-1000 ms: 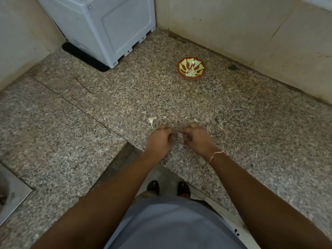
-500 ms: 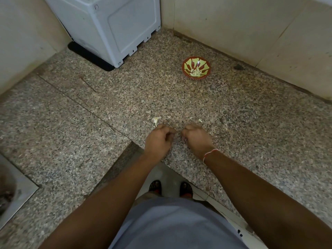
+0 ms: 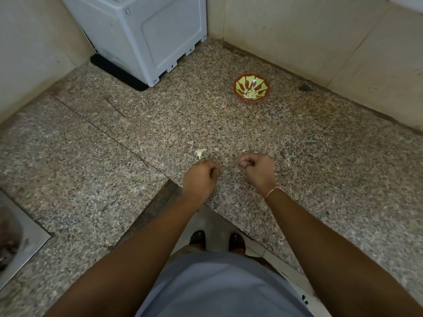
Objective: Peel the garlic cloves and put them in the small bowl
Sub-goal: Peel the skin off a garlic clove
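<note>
Nearest to me, below the camera, I see a grey shirt front [image 3: 219, 287] and, past it, two sandalled feet [image 3: 217, 241] on the pale floor beside the edge of the speckled granite desk [image 3: 320, 156]. Both forearms reach forward over that edge. My left hand [image 3: 200, 178] has its fingers curled under, thumb against fingertips, as if pinching something small; I cannot tell what it holds, since the fingers hide it. My right hand [image 3: 259, 171], with a red-and-white thread [image 3: 273, 191] at the wrist, is likewise curled with thumb pressed to forefinger, and I cannot make out anything inside it either. The two hands sit apart, with bare granite between them.

Just beyond the left hand's knuckles, a pale scrap of garlic skin or clove [image 3: 200, 153] lies on the desk; which of the two I cannot tell. Tiny pale flecks lie near the right hand.

Farther back, well apart from the hands, the small bowl [image 3: 250, 87], red-rimmed with a green and red pattern, stands near the wall [image 3: 297, 30] and holds a few pale garlic cloves [image 3: 250, 94]. At the far left corner stands a white appliance [image 3: 146, 30]. A steel sink rim [image 3: 20, 239] shows at the left edge.
</note>
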